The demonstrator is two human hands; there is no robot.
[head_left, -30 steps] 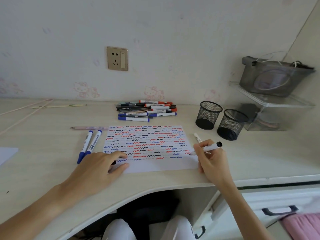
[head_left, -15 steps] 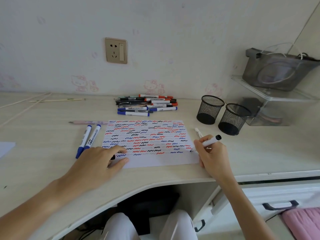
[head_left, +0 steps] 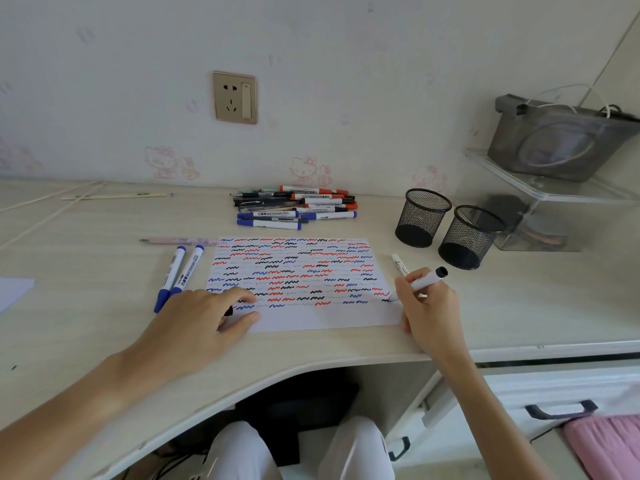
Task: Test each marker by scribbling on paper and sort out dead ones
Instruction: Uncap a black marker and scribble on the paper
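A white paper sheet (head_left: 311,317) covered with red, blue and black squiggles lies on the desk. My right hand (head_left: 427,306) grips a white marker with a black end (head_left: 424,281); its tip touches the sheet's right edge beside a small black mark. My left hand (head_left: 201,320) rests on the sheet's lower left corner, with a small black cap (head_left: 228,311) pinched between thumb and fingers. A pile of markers (head_left: 298,207) lies behind the sheet. Two blue-capped markers (head_left: 178,277) lie to its left. One white marker (head_left: 400,265) lies to its right.
Two black mesh pen cups (head_left: 422,218) (head_left: 469,237) stand at the right rear. A pink pen (head_left: 180,241) lies above the blue markers. A clear shelf with a grey basket (head_left: 561,140) sits in the right corner. The desk's curved front edge (head_left: 311,372) is close below the sheet.
Both hands stay where they were on the sheet. My right hand's marker tip has shifted slightly at the sheet's right edge; the head view has moved a little.
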